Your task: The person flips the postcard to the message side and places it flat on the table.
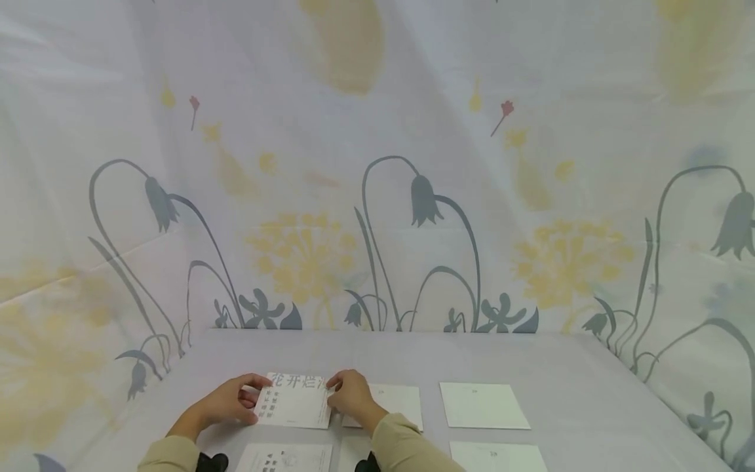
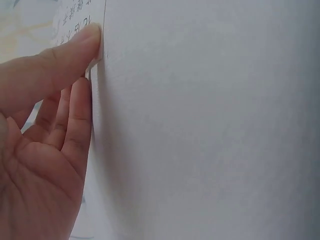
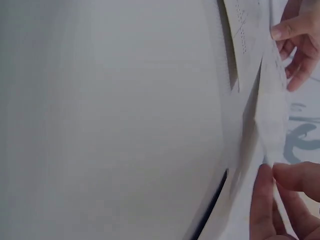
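A white printed card (image 1: 295,405) with large grey characters along its top edge lies between my two hands on the left part of the table. My left hand (image 1: 224,400) holds its left side. In the left wrist view the thumb (image 2: 75,52) presses on the card's printed face (image 2: 75,15), with the other fingers behind. My right hand (image 1: 356,398) pinches the right edge near the upper corner. The right wrist view shows that card slanting up from the surface, its edge between the right thumb (image 3: 300,177) and fingers.
Another printed card (image 1: 286,459) lies just in front. A pale card (image 1: 401,400) is partly behind my right hand, and another (image 1: 354,449) is partly covered by the sleeve. Two more cards (image 1: 483,406) lie to the right. A flower-patterned cloth (image 1: 413,262) hangs behind the table.
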A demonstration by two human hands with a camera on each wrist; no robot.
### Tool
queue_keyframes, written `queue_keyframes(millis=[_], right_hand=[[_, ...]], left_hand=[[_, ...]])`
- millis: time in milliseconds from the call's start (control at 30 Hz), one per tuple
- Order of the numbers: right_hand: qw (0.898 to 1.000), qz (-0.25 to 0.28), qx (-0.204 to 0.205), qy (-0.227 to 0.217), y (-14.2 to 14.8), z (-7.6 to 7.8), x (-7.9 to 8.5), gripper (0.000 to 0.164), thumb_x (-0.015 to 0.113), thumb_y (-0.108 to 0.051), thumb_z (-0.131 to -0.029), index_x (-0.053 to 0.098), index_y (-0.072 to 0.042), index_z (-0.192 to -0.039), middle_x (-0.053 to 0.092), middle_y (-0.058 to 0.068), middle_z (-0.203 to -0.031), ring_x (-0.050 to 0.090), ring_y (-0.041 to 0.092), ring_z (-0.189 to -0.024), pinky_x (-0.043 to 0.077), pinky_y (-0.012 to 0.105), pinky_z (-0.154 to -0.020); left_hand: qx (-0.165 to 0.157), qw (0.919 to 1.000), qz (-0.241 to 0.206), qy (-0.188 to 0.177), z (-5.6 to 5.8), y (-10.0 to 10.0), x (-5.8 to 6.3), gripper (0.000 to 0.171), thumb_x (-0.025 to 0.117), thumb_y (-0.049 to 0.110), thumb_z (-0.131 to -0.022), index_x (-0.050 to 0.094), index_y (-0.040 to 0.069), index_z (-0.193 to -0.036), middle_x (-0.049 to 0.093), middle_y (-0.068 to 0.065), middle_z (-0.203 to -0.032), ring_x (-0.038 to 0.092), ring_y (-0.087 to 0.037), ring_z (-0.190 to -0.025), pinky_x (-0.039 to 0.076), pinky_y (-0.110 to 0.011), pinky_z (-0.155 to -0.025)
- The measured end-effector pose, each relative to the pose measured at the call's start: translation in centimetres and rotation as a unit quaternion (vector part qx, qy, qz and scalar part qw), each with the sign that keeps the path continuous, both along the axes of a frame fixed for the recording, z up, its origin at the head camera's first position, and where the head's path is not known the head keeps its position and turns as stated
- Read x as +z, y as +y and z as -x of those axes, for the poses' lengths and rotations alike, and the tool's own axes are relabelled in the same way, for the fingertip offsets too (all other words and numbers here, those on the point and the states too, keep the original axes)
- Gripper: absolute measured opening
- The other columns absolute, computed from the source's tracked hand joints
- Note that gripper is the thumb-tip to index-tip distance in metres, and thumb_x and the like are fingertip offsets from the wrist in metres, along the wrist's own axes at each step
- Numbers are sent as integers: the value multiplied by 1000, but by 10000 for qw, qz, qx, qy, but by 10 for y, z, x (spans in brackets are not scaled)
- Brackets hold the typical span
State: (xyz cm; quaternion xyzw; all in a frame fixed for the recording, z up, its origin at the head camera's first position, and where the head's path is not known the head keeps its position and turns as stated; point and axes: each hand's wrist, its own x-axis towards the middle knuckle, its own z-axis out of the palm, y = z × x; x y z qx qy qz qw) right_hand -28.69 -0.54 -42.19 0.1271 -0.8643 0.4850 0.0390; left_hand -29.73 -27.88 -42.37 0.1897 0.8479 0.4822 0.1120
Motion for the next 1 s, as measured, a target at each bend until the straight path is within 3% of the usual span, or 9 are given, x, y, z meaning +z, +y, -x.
queue_keyframes(millis=[167, 333, 433, 567, 733, 1000], right_hand=[[9949, 980, -230, 48, 1, 4, 1, 15, 66, 14, -72, 64, 3, -83, 53, 3, -68, 55, 13, -58, 52, 25, -51], [9831, 1791, -372, -70, 1, 8, 2, 27, 69, 12, -73, 60, 6, -97, 57, 5, -68, 62, 18, -56, 55, 28, -54], [9805, 1931, -328, -142, 2, 9, 1, 17, 70, 8, -76, 63, 6, -92, 59, 5, -68, 64, 20, -58, 55, 28, -56], [9818, 1877, -271, -129, 3, 10, 2, 3, 70, 2, -79, 67, 4, -80, 60, 3, -67, 63, 17, -58, 55, 27, -56], [9802, 1955, -203, -245, 3, 10, 4, 5, 68, -1, -81, 65, 3, -79, 58, 3, -63, 57, 10, -53, 53, 26, -52], [9706, 2348, -5, -537, 0, 7, 6, 10, 64, -4, -85, 63, 6, -82, 60, 7, -62, 58, 11, -51, 54, 28, -51]], left_hand=[[306, 9992, -41, 268, 2, 3, -1, 55, 73, -8, -69, 47, -14, -117, 53, -15, -104, 57, -25, -85, 50, -30, -68], [1260, 9917, -38, 267, 4, 9, -3, 46, 71, 0, -77, 48, -13, -114, 57, -11, -94, 58, -22, -84, 52, -32, -69], [1655, 9861, -82, 73, 4, 11, -3, 39, 69, 2, -81, 50, -14, -111, 58, -10, -91, 57, -20, -80, 53, -32, -68], [1783, 9838, -164, -95, 4, 12, -2, 27, 65, 2, -85, 53, -14, -104, 58, -11, -88, 59, -19, -77, 54, -32, -69], [1993, 9789, -367, -274, 5, 11, 1, 23, 62, 5, -88, 56, -13, -101, 60, -10, -85, 63, -19, -75, 54, -33, -70], [2201, 9742, -481, -129, 4, 7, 2, 28, 64, 14, -88, 59, -10, -102, 62, -7, -87, 60, -16, -78, 54, -31, -70]])
